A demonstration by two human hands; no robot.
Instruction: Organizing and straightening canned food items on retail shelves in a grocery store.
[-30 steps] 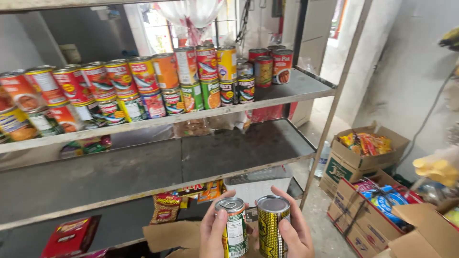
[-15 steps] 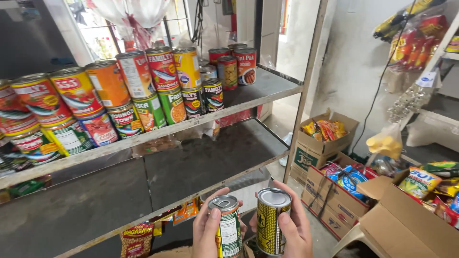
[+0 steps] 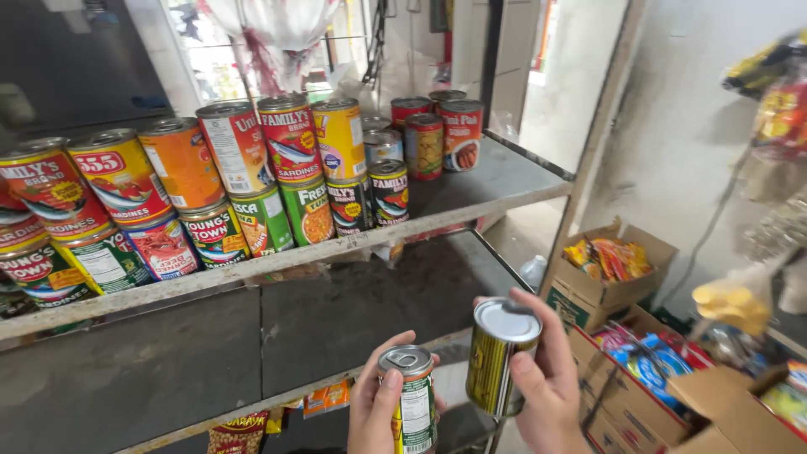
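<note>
Head view: left hand [image 3: 378, 412] grips green can [image 3: 414, 399], right hand [image 3: 546, 387] grips gold can [image 3: 498, 355] — both upright, axes vertical, just apart. Shelf [image 3: 471, 202] w/ stacked cans lies up-left; gold can higher, nearer it.
</note>
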